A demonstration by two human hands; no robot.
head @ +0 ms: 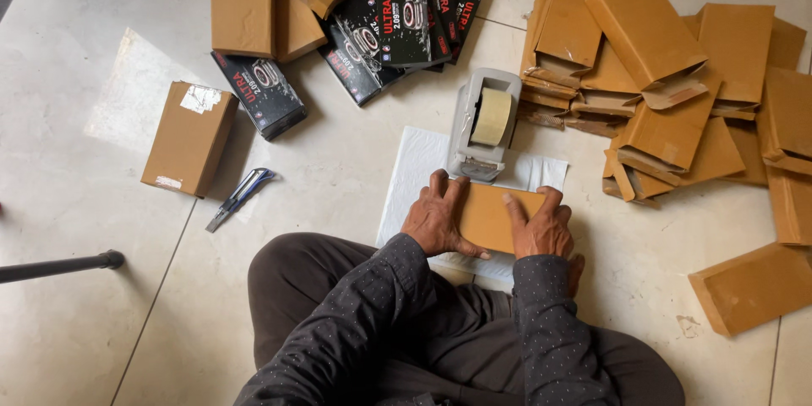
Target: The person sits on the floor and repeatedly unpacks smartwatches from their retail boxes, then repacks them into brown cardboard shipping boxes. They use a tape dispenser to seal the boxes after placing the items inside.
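Observation:
A flat brown cardboard box (489,216) lies on a white sheet (414,169) on the tiled floor in front of my crossed legs. My left hand (436,218) presses on its left end, thumb along the near edge. My right hand (540,224) rests on its right end with fingers spread over the top. Both hands hold the box down. A grey tape dispenser (484,123) with a roll of tan tape stands just beyond the box, touching the white sheet.
A heap of empty brown cardboard sleeves (668,85) lies at the right. Black printed boxes (397,21) and brown boxes (245,0) are piled at the top. A sealed brown box (189,137) and a blue utility knife (239,197) lie left. A dark pole (59,266) enters from the left edge.

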